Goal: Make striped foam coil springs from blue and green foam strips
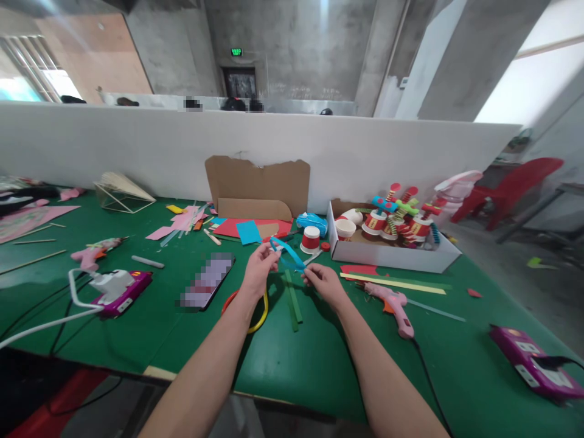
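Between my two hands a thin blue strip (292,250) is bent into a narrow loop above the table. My left hand (263,264) pinches its left end. The fingers of my right hand (322,280) are closed on its right end. Below the strip, green strips (292,304) lie flat on the table. A ring with yellow and red parts (261,316) lies partly hidden behind my left forearm. Just beyond my hands stands a red and white paper cup (311,239), next to a blue toy-like object (312,224).
A white box (387,258) of cup figures stands at right. Pink glue guns lie at right (393,301) and left (91,252), near purple power strips (531,362) (125,298). A phone (208,281) lies left of my hands. Cardboard (258,182) leans against the white partition (159,146).
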`<state>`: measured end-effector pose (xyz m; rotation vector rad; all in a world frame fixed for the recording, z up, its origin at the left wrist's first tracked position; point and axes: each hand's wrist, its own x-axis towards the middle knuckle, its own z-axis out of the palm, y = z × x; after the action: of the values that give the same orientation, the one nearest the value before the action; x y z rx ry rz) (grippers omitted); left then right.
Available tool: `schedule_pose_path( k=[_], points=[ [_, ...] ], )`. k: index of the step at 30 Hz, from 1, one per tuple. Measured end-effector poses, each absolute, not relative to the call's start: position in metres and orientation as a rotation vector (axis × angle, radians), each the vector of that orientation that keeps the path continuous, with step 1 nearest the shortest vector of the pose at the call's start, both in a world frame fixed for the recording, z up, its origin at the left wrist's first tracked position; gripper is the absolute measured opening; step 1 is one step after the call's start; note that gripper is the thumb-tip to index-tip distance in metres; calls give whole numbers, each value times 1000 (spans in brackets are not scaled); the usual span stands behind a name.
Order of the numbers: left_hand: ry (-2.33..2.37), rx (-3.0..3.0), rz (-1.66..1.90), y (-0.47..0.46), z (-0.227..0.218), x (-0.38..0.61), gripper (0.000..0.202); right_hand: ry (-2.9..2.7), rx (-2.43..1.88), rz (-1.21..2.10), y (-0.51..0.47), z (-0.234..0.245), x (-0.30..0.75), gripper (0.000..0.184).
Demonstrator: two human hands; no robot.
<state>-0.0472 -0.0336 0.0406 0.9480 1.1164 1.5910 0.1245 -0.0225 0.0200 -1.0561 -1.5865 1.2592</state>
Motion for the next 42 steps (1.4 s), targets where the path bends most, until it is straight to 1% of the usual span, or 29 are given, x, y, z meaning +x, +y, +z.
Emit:
schedule_pose_path(
  k=[5, 9, 12, 17, 20, 22, 24, 26, 28, 30, 33, 35, 40, 42],
  points=[
    [1383, 1082, 1704, -28, 33, -55, 13, -1617, -1061, 1333, -22, 19, 126, 21],
    [1578, 1157, 1770, -28, 35, -62, 21, -1472, -1034, 1444, -20, 17, 128, 27],
    [1614, 1171, 1803, -30, 38, -62, 20, -1405, -1002, 1468, -19, 16, 129, 31],
    [1461, 1022, 1882, -27, 35, -59, 14, -1469, -1005, 1328, -18, 19, 129, 33],
    [1275, 899, 1898, -25, 35, -60, 18, -1620, -1061, 1057, -19, 23, 131, 28],
    [1141, 872, 1840, -26, 37, -63, 24, -1729, -1081, 812, -20, 25, 134, 25],
    [1020, 916, 1720, -29, 42, -67, 35, -1815, -1058, 615, -20, 27, 138, 23],
    [943, 1030, 1566, -33, 46, -72, 46, -1865, -1016, 509, -19, 27, 143, 22],
    [963, 1188, 1419, -36, 49, -77, 51, -1890, -985, 461, -17, 27, 147, 22],
    [1073, 1354, 1297, -37, 50, -79, 49, -1901, -975, 435, -15, 26, 151, 22],
    [1278, 1575, 1188, -34, 47, -81, 35, -1906, -978, 432, -12, 27, 156, 22],
    [1354, 1675, 1172, -32, 45, -81, 29, -1916, -977, 443, -11, 28, 158, 22],
    [1271, 1752, 1103, -35, 48, -85, 40, -1945, -977, 443, -11, 29, 162, 21],
    [1255, 1765, 1059, -37, 50, -87, 38, -1949, -986, 447, -11, 30, 163, 21]
  ],
)
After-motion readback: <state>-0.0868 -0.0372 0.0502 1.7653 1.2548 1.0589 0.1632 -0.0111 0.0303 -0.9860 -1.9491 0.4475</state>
